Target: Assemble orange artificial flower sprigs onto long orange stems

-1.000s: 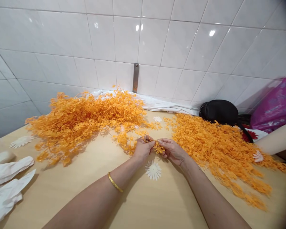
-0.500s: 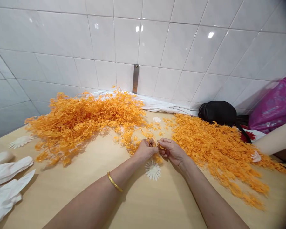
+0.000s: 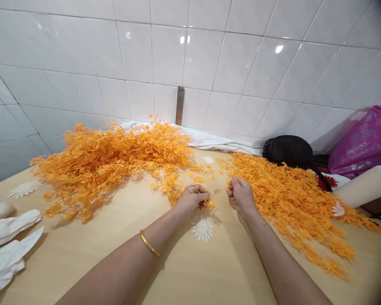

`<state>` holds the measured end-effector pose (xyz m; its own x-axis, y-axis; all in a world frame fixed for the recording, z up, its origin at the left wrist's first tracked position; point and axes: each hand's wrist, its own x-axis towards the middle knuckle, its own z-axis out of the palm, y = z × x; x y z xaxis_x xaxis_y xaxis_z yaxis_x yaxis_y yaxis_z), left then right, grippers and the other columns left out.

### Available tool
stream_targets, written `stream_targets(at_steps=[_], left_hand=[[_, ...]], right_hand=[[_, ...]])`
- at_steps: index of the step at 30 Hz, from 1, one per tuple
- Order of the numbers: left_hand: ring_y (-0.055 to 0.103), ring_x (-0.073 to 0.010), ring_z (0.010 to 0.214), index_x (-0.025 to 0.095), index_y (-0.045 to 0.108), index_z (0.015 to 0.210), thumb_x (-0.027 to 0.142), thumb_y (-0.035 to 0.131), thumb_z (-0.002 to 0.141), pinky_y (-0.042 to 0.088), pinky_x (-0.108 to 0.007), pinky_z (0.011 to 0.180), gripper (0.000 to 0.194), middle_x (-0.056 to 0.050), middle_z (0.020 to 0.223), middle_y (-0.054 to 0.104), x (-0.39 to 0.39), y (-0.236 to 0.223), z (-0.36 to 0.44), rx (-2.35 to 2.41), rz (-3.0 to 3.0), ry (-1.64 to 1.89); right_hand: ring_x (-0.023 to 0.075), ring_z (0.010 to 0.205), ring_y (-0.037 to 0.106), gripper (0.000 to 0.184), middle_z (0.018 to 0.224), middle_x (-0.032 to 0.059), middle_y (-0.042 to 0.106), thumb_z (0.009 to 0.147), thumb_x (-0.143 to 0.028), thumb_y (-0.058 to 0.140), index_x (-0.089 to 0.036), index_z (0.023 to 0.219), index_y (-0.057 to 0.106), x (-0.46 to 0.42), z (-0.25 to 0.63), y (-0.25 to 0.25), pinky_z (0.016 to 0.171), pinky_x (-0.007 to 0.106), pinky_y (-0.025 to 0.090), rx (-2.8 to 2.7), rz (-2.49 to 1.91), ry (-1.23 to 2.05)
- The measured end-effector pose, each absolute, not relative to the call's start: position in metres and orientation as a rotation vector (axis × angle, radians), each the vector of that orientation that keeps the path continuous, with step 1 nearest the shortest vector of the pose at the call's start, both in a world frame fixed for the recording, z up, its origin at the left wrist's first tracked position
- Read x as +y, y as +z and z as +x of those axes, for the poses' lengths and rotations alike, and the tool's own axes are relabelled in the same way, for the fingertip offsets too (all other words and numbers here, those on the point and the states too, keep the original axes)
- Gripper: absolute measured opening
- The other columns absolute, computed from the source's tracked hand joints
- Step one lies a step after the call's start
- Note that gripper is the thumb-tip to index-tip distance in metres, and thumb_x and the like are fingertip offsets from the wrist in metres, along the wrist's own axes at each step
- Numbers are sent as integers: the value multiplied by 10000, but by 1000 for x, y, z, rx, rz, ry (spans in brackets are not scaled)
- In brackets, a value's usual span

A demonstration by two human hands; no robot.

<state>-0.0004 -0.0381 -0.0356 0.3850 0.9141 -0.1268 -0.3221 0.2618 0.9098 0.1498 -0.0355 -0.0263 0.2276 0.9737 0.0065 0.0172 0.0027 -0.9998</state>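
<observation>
My left hand (image 3: 193, 198) is closed in a pinch on an orange artificial flower sprig (image 3: 212, 204), whose frilly ends stick out past the fingers. To its right, apart from it, my right hand (image 3: 241, 195) has its fingers curled together at the near edge of the right-hand orange heap (image 3: 282, 186); what lies in them, if anything, is hidden. Just below my left hand a white daisy-shaped petal piece (image 3: 202, 228) lies flat on the table (image 3: 209, 271). A larger, looser pile of orange sprigs (image 3: 114, 156) spreads at the left.
Other white petal pieces lie about, one at the far left (image 3: 24, 189). White gloves (image 3: 9, 228) rest at the left edge. A black pouch (image 3: 287, 150) and a purple bag (image 3: 362, 142) stand at the right back. White cloth (image 3: 216, 140) runs along the tiled wall (image 3: 165, 55).
My right hand has parted from my left hand and moved right, toward the right-hand heap. My left hand has stayed about where it was, still pinching the orange sprig.
</observation>
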Motion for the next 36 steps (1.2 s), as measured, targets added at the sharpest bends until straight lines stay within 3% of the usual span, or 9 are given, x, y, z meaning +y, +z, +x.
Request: stream_targets(at_steps=[3, 6, 11, 19, 26, 30, 36], left_hand=[[403, -49, 377, 144, 467, 564, 201, 658, 581, 297, -194, 388, 200, 27, 468, 474, -35, -37, 0, 751, 871, 1075], [396, -49, 388, 147, 458, 567, 215, 664, 583, 277, -181, 381, 218, 40, 441, 443, -32, -38, 0, 754, 838, 1129], [370, -41, 366, 149, 465, 585, 245, 670, 574, 270, -184, 382, 226, 37, 465, 468, -33, -39, -1, 739, 926, 1073], [345, -39, 358, 144, 504, 574, 263, 701, 547, 214, -185, 377, 232, 33, 437, 452, -39, -35, -3, 677, 1116, 811], [381, -41, 379, 117, 554, 601, 430, 658, 588, 250, -186, 386, 330, -10, 497, 511, -40, -34, 0, 786, 1071, 938], [391, -42, 374, 116, 528, 557, 407, 644, 608, 249, -183, 381, 318, -16, 499, 517, -38, -37, 2, 818, 1016, 977], [358, -44, 341, 124, 519, 530, 423, 582, 664, 208, -187, 365, 333, 3, 404, 463, -43, -36, 10, 775, 1013, 1023]], right_hand=[[50, 375, 367, 221, 574, -41, 500, 651, -361, 551, -222, 757, 416, -41, 148, -19, 332, 174, 215, -977, -1329, 1025], [34, 382, 366, 271, 586, -49, 500, 585, -280, 610, -195, 811, 487, -46, 143, -15, 340, 162, 213, -1008, -1277, 1198], [17, 364, 310, 314, 490, -94, 353, 549, -379, 672, -173, 717, 505, -46, 141, -15, 330, 151, 153, -962, -1188, 1237], [31, 371, 333, 380, 528, -88, 386, 620, -462, 629, -241, 896, 491, -42, 143, -23, 343, 148, 193, -901, -1144, 1312], [41, 373, 296, 238, 454, -78, 375, 661, -397, 599, -180, 691, 506, -48, 133, -25, 360, 173, 205, -1238, -1140, 1236], [47, 392, 302, 229, 453, -67, 403, 705, -385, 561, -180, 639, 481, -51, 128, -26, 381, 179, 220, -1382, -1154, 1114], [39, 330, 266, 305, 411, -85, 357, 630, -415, 614, -197, 596, 404, -42, 113, -31, 338, 180, 169, -996, -1126, 1155]])
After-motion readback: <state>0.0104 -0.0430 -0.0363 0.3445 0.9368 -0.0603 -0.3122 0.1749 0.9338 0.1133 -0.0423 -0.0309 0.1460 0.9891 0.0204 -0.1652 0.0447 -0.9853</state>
